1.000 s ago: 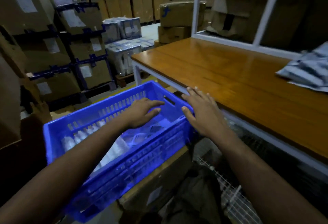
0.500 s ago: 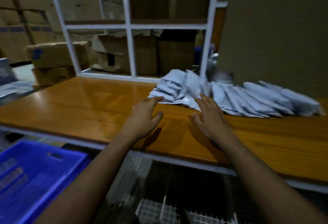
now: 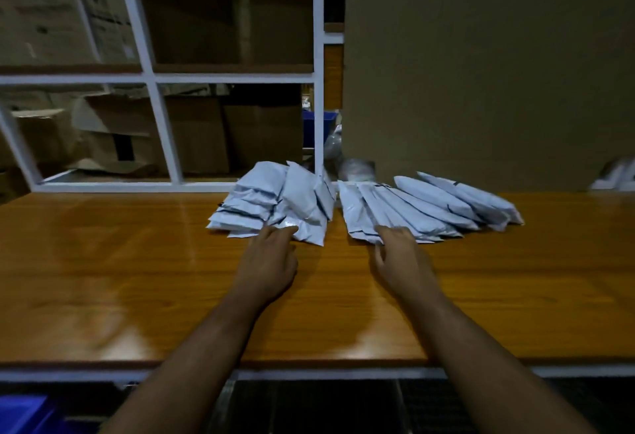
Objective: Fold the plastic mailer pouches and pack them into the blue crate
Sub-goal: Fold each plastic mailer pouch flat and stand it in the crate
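At the bottom left corner a sliver of the blue crate (image 3: 24,411) shows below the table (image 3: 103,279), well apart from the pouches. Above the wooden top, both arms reach forward. The left hand (image 3: 268,262) has loose, relaxed fingers, its tips touching the near edge of the left heap of pouches (image 3: 275,203); the right hand (image 3: 402,262) is likewise loosely spread, fingertips meeting the near end of the right row of pouches (image 3: 422,210). Neither hand grips anything yet. This looks like the fetching step: next, each hand needs to close on a pouch and draw it nearer for folding. The right row's pouches lie overlapped, long axes running from near left to far right; the left heap is jumbled, its axes mixed.
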Action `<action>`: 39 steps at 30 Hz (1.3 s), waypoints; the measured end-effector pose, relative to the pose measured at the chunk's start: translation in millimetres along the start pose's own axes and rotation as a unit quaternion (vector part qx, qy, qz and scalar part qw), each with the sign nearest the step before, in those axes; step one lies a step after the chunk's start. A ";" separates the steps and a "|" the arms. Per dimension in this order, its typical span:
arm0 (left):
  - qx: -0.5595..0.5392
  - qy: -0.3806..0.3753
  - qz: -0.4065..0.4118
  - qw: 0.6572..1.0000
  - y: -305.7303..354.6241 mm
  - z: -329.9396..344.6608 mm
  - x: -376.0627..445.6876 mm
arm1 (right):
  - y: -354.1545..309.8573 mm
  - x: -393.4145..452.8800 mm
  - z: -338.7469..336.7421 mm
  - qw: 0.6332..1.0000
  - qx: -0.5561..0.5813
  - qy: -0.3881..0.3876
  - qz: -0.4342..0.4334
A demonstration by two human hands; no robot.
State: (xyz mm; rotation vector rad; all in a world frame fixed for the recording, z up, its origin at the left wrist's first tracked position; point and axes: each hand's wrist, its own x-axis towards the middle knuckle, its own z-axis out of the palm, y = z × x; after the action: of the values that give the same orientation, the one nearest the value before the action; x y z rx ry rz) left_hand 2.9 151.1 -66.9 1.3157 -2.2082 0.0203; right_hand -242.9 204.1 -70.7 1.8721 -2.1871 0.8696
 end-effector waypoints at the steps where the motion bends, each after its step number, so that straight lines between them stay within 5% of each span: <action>1: -0.002 -0.003 -0.006 1.000 -1.5 2.1 1.7 | -3.1 3.2 0.6 1.000 0.002 0.011 -0.008; 9: -0.001 0.006 -0.017 1.000 -1.8 6.0 0.4 | -1.4 27.7 24.2 0.992 -0.113 -0.029 -0.044; 14: -0.024 0.003 -0.030 0.999 -3.0 5.9 -1.4 | -7.6 8.7 18.1 0.994 -0.006 -0.024 -0.107; 21: -0.098 0.029 -0.088 0.991 -4.6 1.5 -8.9 | -23.7 -7.8 8.0 1.000 0.001 0.000 -0.022; 26: -0.140 0.046 -0.102 0.984 -7.5 0.2 -15.1 | -5.1 -11.0 9.4 0.992 -0.009 -0.096 -0.077; 31: -0.197 0.097 -0.077 0.973 -1.8 -6.3 -27.2 | -5.6 -24.4 -1.8 0.962 0.142 -0.190 -0.132; 36: -0.175 0.013 -0.035 0.984 -3.1 -13.2 -52.9 | -25.6 -31.1 -16.6 0.940 0.201 -0.244 -0.130; 39: -0.087 -0.025 -0.048 0.995 -5.2 -17.8 -65.6 | -43.0 -20.0 -22.1 0.969 0.159 -0.156 -0.109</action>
State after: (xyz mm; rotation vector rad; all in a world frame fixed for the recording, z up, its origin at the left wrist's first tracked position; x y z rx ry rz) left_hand 38.8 206.4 -84.2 1.3348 -2.1321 -0.2376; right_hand -203.9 229.9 -47.2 2.5003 -2.0361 0.9879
